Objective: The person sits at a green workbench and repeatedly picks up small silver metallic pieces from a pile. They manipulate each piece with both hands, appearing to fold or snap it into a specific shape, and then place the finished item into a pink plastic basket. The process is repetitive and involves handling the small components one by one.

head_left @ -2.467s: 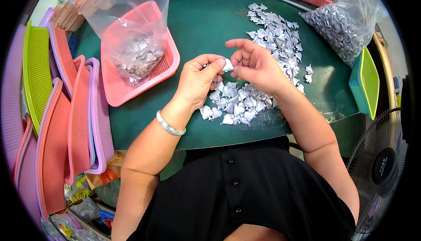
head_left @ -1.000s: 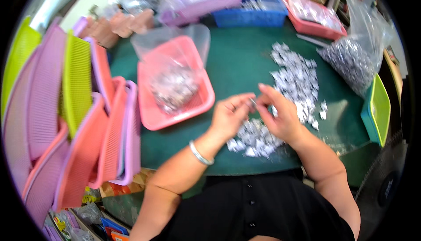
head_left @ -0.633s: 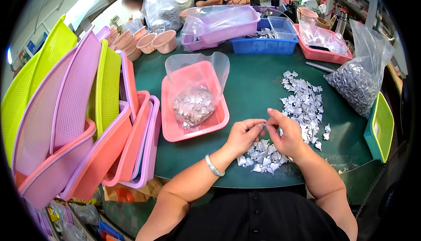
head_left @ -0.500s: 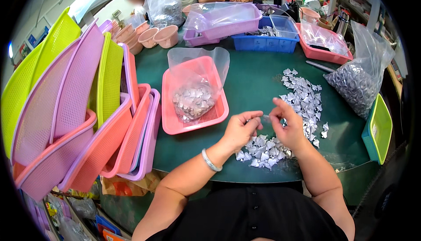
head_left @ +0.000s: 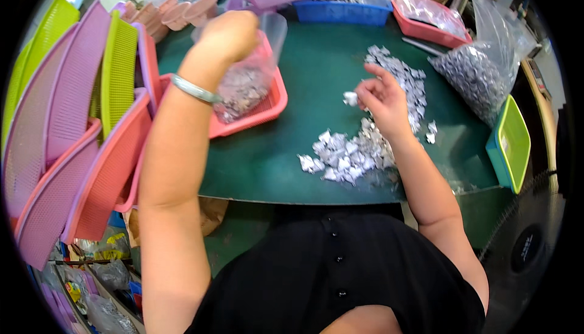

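Observation:
My left hand (head_left: 230,35), blurred by motion, is raised at the mouth of a clear plastic bag (head_left: 277,33); its fingers are hidden, so what it holds cannot be told. Inside the bag lie many small silvery pieces (head_left: 243,91), and the bag rests in a pink basket (head_left: 281,100). Between the thumb and fingertips of my right hand (head_left: 386,103) is a small silver-grey piece (head_left: 350,98). Below that hand spreads a near pile of similar flat, pointed pieces (head_left: 347,154). A second pile (head_left: 413,85) stretches away beyond it on the green table (head_left: 316,79).
Pink, purple and lime baskets (head_left: 79,103) lean stacked at the left. A blue bin (head_left: 344,13) and a pink tray (head_left: 420,27) line the far side. On the right are a full clear bag (head_left: 474,75) and a green basket (head_left: 511,142).
My left hand has left my right hand and swung up and left to the bag. My right hand stays over the piles with a piece. The whole view has shifted.

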Motion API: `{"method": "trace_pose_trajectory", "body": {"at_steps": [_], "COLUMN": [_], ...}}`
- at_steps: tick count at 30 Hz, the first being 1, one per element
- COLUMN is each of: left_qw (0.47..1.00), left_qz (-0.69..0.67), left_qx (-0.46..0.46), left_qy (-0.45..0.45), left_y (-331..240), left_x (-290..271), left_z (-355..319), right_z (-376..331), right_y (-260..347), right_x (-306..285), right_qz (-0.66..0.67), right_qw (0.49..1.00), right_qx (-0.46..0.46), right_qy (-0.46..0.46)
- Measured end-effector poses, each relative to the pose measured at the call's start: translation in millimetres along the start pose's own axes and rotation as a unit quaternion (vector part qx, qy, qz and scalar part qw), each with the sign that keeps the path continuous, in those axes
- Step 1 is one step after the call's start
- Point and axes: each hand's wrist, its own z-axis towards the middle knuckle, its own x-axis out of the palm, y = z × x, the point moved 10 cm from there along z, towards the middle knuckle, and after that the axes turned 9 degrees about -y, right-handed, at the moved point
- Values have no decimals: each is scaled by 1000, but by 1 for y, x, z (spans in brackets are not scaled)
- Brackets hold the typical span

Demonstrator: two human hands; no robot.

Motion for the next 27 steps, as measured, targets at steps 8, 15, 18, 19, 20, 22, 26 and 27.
{"method": "trace_pose_trajectory", "body": {"at_steps": [8,15,18,19,20,22,26,27], "left_qw": [887,603,546,534,532,528,524,528], "left_qz": [-319,-772,-810,-817,-817,-817,-818,-816], "left_qx": [62,-192,-205,-209,-215,-224,-231,-232], "left_qy": [-328,54,59,61,58,52,50,46], "left_y": [-68,-125,-130,-130,-130,-130,-130,-130], "left_x": [-72,64,73,75,76,76,77,77], "left_z": [-95,-132,-135,-136,-137,-138,-141,-141], "right_z": [-7,-35,-43,-44,-46,-49,-55,-57], "right_y": [21,45,43,44,44,45,50,51], "right_x": [16,42,44,44,44,44,46,47], "right_qz": [56,44,21,28,24,16,-18,-35], "right_qw": [995,996,997,997,998,998,997,996], "right_qx": [74,44,43,40,34,21,-35,-49], "right_qy": [25,68,64,57,55,50,61,66]}}
